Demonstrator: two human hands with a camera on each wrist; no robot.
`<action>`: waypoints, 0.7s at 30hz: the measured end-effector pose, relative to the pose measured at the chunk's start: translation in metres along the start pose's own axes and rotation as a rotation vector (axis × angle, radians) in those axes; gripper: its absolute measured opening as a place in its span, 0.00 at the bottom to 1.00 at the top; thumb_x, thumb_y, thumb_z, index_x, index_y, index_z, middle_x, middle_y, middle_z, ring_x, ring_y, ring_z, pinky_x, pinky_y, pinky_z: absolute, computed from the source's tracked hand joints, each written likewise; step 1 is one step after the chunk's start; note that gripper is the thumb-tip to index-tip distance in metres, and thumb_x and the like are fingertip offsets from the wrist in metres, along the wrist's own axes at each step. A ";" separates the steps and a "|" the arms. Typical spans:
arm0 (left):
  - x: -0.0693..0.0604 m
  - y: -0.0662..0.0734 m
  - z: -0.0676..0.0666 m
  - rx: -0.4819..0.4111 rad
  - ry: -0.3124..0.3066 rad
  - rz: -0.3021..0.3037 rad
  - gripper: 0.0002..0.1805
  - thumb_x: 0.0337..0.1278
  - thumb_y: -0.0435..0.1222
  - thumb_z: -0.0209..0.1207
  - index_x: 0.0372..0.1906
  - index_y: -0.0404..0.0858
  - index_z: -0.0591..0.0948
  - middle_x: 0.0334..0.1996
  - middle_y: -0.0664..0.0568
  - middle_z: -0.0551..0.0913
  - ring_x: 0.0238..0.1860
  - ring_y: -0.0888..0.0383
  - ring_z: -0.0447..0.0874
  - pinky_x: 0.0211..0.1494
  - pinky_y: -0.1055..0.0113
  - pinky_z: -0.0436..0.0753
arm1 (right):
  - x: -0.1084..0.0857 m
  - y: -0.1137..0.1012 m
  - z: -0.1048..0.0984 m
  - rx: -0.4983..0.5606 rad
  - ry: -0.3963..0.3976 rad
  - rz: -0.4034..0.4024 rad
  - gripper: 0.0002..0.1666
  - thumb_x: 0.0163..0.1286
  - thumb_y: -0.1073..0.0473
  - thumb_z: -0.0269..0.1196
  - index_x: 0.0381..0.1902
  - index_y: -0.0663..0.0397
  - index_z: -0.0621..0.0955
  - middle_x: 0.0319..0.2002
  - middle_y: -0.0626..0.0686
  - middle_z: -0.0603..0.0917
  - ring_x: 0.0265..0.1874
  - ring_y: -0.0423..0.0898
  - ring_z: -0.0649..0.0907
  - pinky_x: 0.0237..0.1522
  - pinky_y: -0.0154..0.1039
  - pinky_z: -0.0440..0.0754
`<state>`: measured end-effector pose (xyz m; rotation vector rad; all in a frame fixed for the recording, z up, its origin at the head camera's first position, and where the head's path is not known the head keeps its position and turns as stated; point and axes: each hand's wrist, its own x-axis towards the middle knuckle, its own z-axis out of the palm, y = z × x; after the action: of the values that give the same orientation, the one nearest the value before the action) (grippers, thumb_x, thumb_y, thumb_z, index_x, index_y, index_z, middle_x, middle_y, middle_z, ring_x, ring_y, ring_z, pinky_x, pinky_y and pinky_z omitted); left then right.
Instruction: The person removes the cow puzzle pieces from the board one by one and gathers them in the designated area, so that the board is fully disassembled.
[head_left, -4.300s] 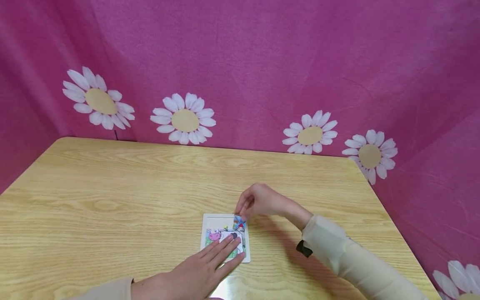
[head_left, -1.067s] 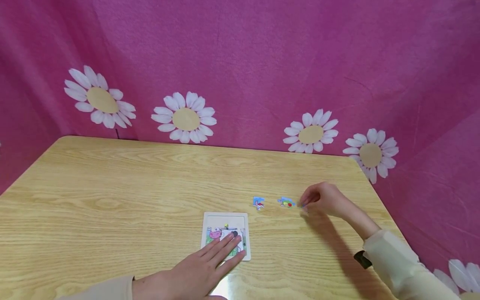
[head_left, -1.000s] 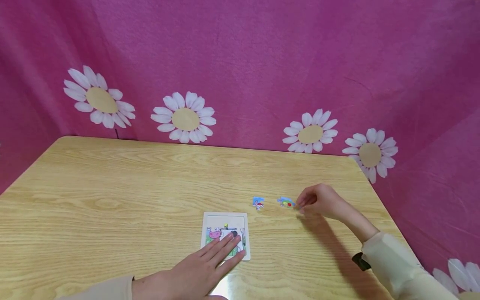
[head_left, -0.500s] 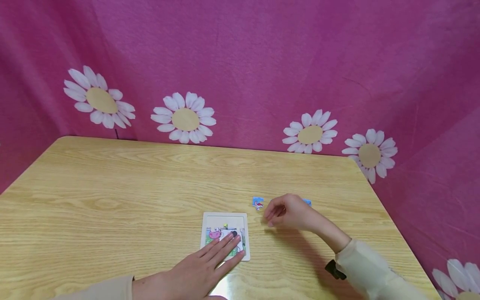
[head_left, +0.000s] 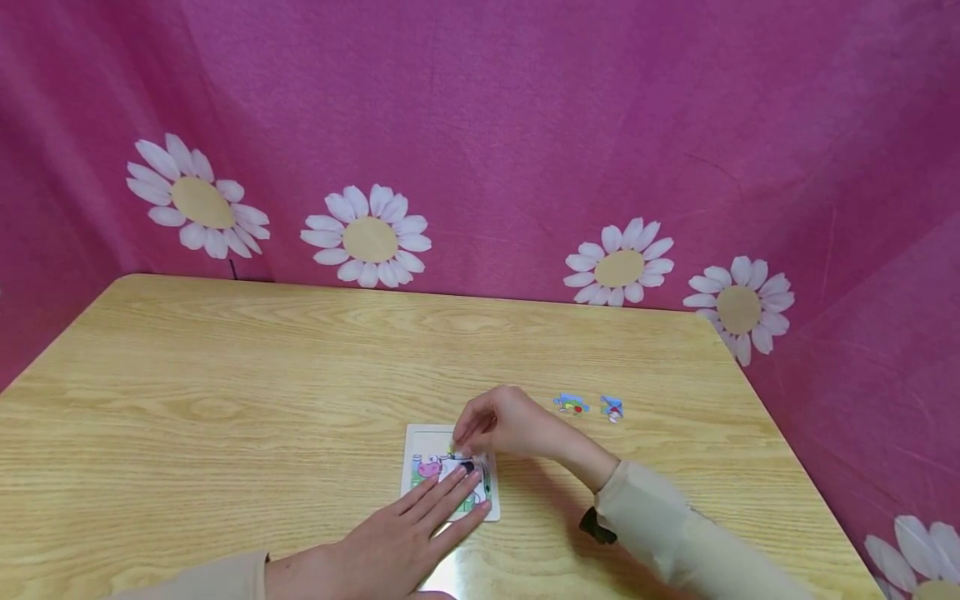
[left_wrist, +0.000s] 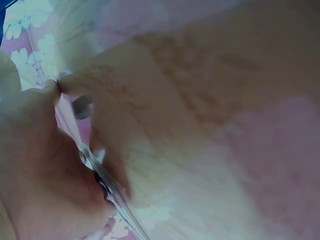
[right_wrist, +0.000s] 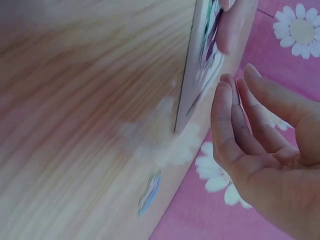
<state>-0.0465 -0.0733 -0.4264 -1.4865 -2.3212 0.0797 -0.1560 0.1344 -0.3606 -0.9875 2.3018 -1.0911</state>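
My left hand (head_left: pixel 390 533) lies flat with straight fingers across a small cow jigsaw puzzle in a white frame (head_left: pixel 411 492), on the wooden table. Over the puzzle's upper right part hovers my right hand (head_left: pixel 502 425), its fingers loosely bent, near the cow's back. In the right wrist view the right hand (right_wrist: pixel 265 125) shows nothing between thumb and fingers. The frame's upper strip is bare. To the right lie two loose jigsaw pieces: a blue-green one with a red spot (head_left: pixel 573 406) and a blue one with a red roof (head_left: pixel 612 408). The left wrist view is blurred.
A light wooden table (head_left: pixel 225 400) stretches around the puzzle. Behind it hangs a pink cloth (head_left: pixel 487 125) printed with white daisies. One loose piece (right_wrist: pixel 150 192) lies beyond the frame in the right wrist view; which one I cannot tell.
The red-roofed piece, earlier pinched at the frame's top right corner, now lies loose at far right. My right hand has come back left, covering where another piece lay. Left hand unmoved.
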 end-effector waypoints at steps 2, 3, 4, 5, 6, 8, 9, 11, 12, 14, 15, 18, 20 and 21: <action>0.001 0.001 -0.001 0.005 0.007 0.001 0.44 0.71 0.64 0.29 0.73 0.33 0.61 0.71 0.34 0.60 0.71 0.44 0.61 0.68 0.58 0.64 | 0.006 -0.003 0.005 0.005 -0.012 0.012 0.05 0.60 0.73 0.68 0.34 0.64 0.86 0.31 0.53 0.88 0.30 0.35 0.84 0.34 0.30 0.81; 0.001 0.001 -0.001 0.003 0.013 0.000 0.44 0.71 0.64 0.30 0.73 0.33 0.61 0.71 0.34 0.60 0.71 0.44 0.61 0.68 0.58 0.64 | 0.008 -0.004 0.007 0.010 -0.017 0.016 0.05 0.59 0.73 0.68 0.34 0.64 0.86 0.31 0.53 0.88 0.29 0.35 0.84 0.34 0.30 0.81; 0.001 0.002 -0.002 -0.002 0.016 -0.003 0.45 0.70 0.65 0.30 0.73 0.32 0.61 0.71 0.33 0.60 0.71 0.43 0.61 0.68 0.58 0.64 | 0.010 -0.005 0.009 0.012 -0.020 0.020 0.05 0.59 0.73 0.68 0.34 0.64 0.86 0.31 0.53 0.88 0.29 0.34 0.84 0.34 0.30 0.81; 0.000 0.003 -0.002 -0.012 0.021 -0.007 0.46 0.70 0.65 0.31 0.73 0.32 0.61 0.71 0.33 0.60 0.71 0.42 0.61 0.69 0.58 0.63 | 0.012 -0.006 0.011 0.014 -0.021 0.027 0.05 0.59 0.73 0.69 0.34 0.64 0.86 0.31 0.53 0.88 0.29 0.34 0.83 0.33 0.30 0.81; 0.000 0.003 -0.003 -0.020 0.027 -0.012 0.46 0.69 0.66 0.31 0.73 0.31 0.61 0.71 0.32 0.59 0.71 0.42 0.61 0.69 0.58 0.62 | 0.014 -0.007 0.012 0.014 -0.023 0.029 0.05 0.59 0.72 0.69 0.34 0.64 0.86 0.31 0.53 0.88 0.28 0.33 0.83 0.33 0.29 0.81; -0.001 0.006 -0.003 -0.035 0.039 -0.024 0.48 0.68 0.67 0.32 0.73 0.30 0.60 0.71 0.31 0.58 0.71 0.40 0.61 0.70 0.58 0.60 | 0.017 -0.009 0.015 0.010 -0.028 0.031 0.04 0.59 0.72 0.69 0.34 0.63 0.86 0.30 0.53 0.88 0.28 0.33 0.83 0.33 0.29 0.81; -0.002 0.007 -0.003 -0.046 0.049 -0.032 0.49 0.67 0.68 0.32 0.73 0.30 0.60 0.71 0.30 0.57 0.71 0.39 0.61 0.71 0.58 0.59 | 0.018 -0.009 0.016 0.006 -0.029 0.031 0.04 0.59 0.72 0.69 0.34 0.63 0.86 0.29 0.52 0.88 0.27 0.32 0.83 0.32 0.29 0.81; -0.004 0.009 -0.002 -0.051 0.063 -0.045 0.50 0.66 0.69 0.33 0.73 0.30 0.59 0.71 0.30 0.57 0.70 0.39 0.61 0.72 0.57 0.56 | 0.020 -0.010 0.017 -0.002 -0.029 0.036 0.04 0.59 0.71 0.70 0.33 0.63 0.86 0.29 0.51 0.88 0.27 0.32 0.83 0.33 0.28 0.81; -0.004 0.010 -0.002 -0.046 0.073 -0.050 0.50 0.66 0.69 0.32 0.73 0.30 0.59 0.71 0.30 0.57 0.70 0.39 0.62 0.72 0.57 0.56 | 0.021 -0.010 0.018 -0.006 -0.031 0.036 0.04 0.59 0.72 0.70 0.33 0.63 0.86 0.28 0.50 0.88 0.27 0.32 0.83 0.33 0.28 0.81; -0.006 0.011 0.000 -0.031 0.079 -0.058 0.51 0.66 0.69 0.32 0.73 0.30 0.58 0.72 0.30 0.55 0.70 0.40 0.61 0.73 0.58 0.52 | 0.023 -0.010 0.019 -0.016 -0.030 0.037 0.04 0.59 0.71 0.70 0.33 0.62 0.87 0.28 0.49 0.87 0.27 0.31 0.83 0.33 0.28 0.80; -0.006 0.012 0.000 -0.021 0.080 -0.061 0.51 0.65 0.69 0.32 0.73 0.30 0.58 0.72 0.30 0.55 0.70 0.40 0.61 0.74 0.58 0.50 | 0.024 -0.010 0.019 -0.019 -0.030 0.038 0.04 0.59 0.71 0.70 0.33 0.63 0.87 0.27 0.49 0.87 0.26 0.31 0.82 0.33 0.27 0.80; -0.008 0.013 0.002 0.007 0.080 -0.063 0.51 0.65 0.69 0.32 0.74 0.30 0.56 0.73 0.31 0.52 0.71 0.41 0.60 0.75 0.58 0.43 | 0.025 -0.010 0.020 -0.033 -0.029 0.038 0.04 0.58 0.71 0.70 0.32 0.62 0.87 0.27 0.49 0.87 0.26 0.31 0.82 0.33 0.27 0.80; -0.008 0.013 0.003 0.014 0.082 -0.063 0.51 0.65 0.70 0.32 0.74 0.31 0.56 0.74 0.31 0.51 0.72 0.42 0.59 0.76 0.58 0.41 | 0.025 -0.011 0.021 -0.034 -0.028 0.049 0.03 0.59 0.71 0.70 0.32 0.62 0.87 0.26 0.49 0.87 0.26 0.31 0.82 0.33 0.27 0.79; -0.008 0.013 0.004 0.014 0.088 -0.062 0.51 0.65 0.70 0.32 0.74 0.31 0.56 0.74 0.31 0.51 0.72 0.42 0.58 0.76 0.58 0.42 | 0.025 -0.012 0.021 -0.033 -0.027 0.056 0.03 0.59 0.71 0.70 0.32 0.62 0.87 0.26 0.49 0.87 0.25 0.31 0.82 0.33 0.27 0.79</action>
<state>-0.0336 -0.0741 -0.4353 -1.3819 -2.2897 0.0136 -0.1551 0.1000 -0.3657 -0.9382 2.3184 -1.0144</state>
